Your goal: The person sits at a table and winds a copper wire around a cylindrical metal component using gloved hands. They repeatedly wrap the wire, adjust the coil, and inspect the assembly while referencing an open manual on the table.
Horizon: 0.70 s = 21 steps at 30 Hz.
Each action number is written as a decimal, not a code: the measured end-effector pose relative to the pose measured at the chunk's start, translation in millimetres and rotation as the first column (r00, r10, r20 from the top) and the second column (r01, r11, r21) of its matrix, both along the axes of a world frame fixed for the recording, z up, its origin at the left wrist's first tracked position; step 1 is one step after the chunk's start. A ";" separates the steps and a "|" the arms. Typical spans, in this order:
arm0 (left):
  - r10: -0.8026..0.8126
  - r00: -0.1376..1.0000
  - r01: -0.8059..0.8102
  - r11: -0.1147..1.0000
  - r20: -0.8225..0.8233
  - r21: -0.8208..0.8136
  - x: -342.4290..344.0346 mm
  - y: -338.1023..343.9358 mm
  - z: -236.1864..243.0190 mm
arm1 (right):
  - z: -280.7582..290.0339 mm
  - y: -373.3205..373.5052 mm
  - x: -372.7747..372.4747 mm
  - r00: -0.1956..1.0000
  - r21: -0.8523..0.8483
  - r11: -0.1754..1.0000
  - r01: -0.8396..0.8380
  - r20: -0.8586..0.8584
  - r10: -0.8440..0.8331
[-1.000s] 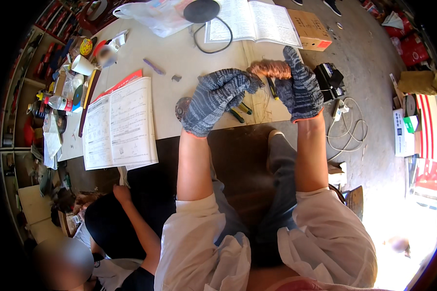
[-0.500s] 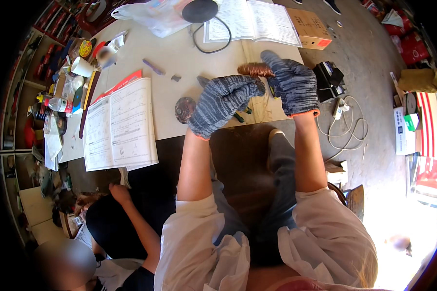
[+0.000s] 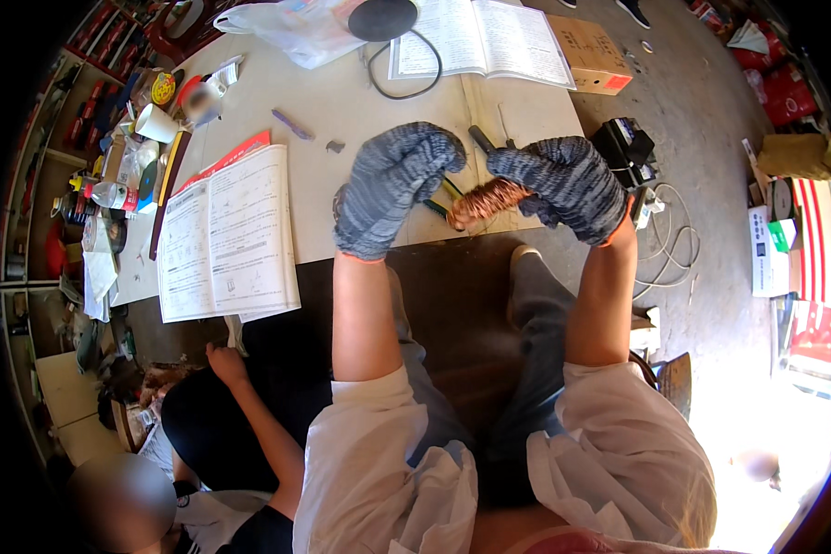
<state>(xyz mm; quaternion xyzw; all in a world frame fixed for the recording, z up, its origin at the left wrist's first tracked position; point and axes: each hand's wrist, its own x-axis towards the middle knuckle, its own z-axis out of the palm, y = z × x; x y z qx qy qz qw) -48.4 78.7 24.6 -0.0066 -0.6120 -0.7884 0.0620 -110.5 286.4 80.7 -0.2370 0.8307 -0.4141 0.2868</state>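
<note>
Both my hands wear grey-and-black knitted gloves with orange cuffs. My right hand (image 3: 563, 185) is closed on one end of a copper wire bundle (image 3: 487, 201), whose other end points left over the table's near edge. My left hand (image 3: 392, 185) is curled with its fingertips pressed together, apart from the bundle; whatever it may pinch is too small to make out. Beneath it, a tool's green-and-black handles (image 3: 445, 201) show in part. Between the hands, beyond the bundle, lies a dark handle-like piece (image 3: 481, 139). A round dark part is mostly hidden behind my left hand.
An open booklet (image 3: 226, 235) overhangs the near left edge of the table (image 3: 314, 217). Farther back are another open book (image 3: 489, 42), a plastic bag (image 3: 291, 32) and a cardboard box (image 3: 589, 55). Bottles and a white cup (image 3: 157, 123) crowd the left. A person (image 3: 258, 425) sits at lower left.
The copper wire bundle and my right hand have come nearer to me, and the bundle now tilts. My left hand has turned more upright and shifted slightly left. The dark handle-like piece has come into sight.
</note>
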 end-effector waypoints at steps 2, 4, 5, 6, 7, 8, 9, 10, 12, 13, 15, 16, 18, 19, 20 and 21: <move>-0.050 0.999 0.049 0.998 -0.022 -0.029 0.9 0.3 3.9 | -15.8 3.6 -3.4 0.871 -0.010 0.990 -0.139 -0.477 0.117; -0.118 0.993 0.116 0.989 -0.016 -0.096 6.5 2.6 13.6 | -12.8 -6.1 2.3 0.866 0.016 0.999 0.029 -0.500 -0.017; -0.152 0.988 0.144 0.977 -0.037 -0.154 7.4 4.3 10.9 | -20.2 -6.5 2.1 0.639 0.007 1.000 0.021 -0.769 -0.008; -0.171 0.984 0.159 0.969 -0.047 -0.189 7.6 5.7 9.0 | -25.6 -8.9 0.6 0.584 -0.037 0.995 0.091 -0.808 -0.083; -0.190 0.980 0.173 0.959 -0.057 -0.224 7.7 7.0 7.4 | -29.7 -13.6 -1.3 0.521 -0.085 0.984 0.158 -0.839 -0.156; -0.211 0.975 0.187 0.948 -0.067 -0.256 6.6 8.6 6.5 | -31.6 -16.4 -2.7 0.450 -0.133 0.966 0.222 -0.865 -0.223; -0.242 0.969 0.227 0.951 -0.050 -0.210 7.8 10.5 11.9 | -31.6 -16.8 -2.0 0.578 -0.215 0.953 0.216 -0.758 -0.302; -0.246 0.968 0.229 0.949 -0.057 -0.215 7.0 9.9 10.4 | -36.4 -16.4 -5.7 0.536 -0.314 0.940 0.137 -0.774 -0.337; -0.259 0.963 0.236 0.947 -0.082 -0.220 2.0 9.2 5.4 | -54.9 -10.8 -23.0 0.448 -0.480 0.877 -0.036 -0.792 -0.415; -0.232 0.971 0.214 0.948 -0.050 -0.236 -1.1 9.0 -0.3 | -66.9 -5.2 -29.9 0.697 -0.552 0.833 0.045 -0.580 -0.422; -0.195 0.980 0.188 0.973 -0.040 -0.131 -7.2 8.7 -1.3 | -80.0 3.0 -36.3 0.809 -0.595 0.800 0.073 -0.434 -0.397; -0.178 0.983 0.175 0.982 -0.035 -0.077 -9.5 9.6 -1.6 | -81.1 15.8 -38.3 0.802 -0.555 0.831 -0.034 -0.512 -0.309; -0.052 0.996 0.050 0.999 -0.070 -0.019 -2.6 5.7 1.9 | -61.8 16.8 -30.4 0.770 -0.483 0.832 -0.272 -0.627 -0.113; 0.007 0.996 -0.008 1.000 -0.083 -0.004 -3.2 5.1 -0.9 | -50.0 12.1 -28.6 0.577 -0.367 0.825 -0.430 -0.814 -0.061; 0.073 0.993 -0.073 0.997 -0.090 0.010 -1.5 2.3 -4.0 | -25.4 6.0 -12.7 0.898 -0.386 0.873 -0.298 -0.425 0.118; 0.057 0.996 -0.057 0.998 -0.074 0.007 -0.5 -1.4 -1.6 | 1.0 3.1 2.3 0.995 -0.296 0.953 -0.070 0.051 0.089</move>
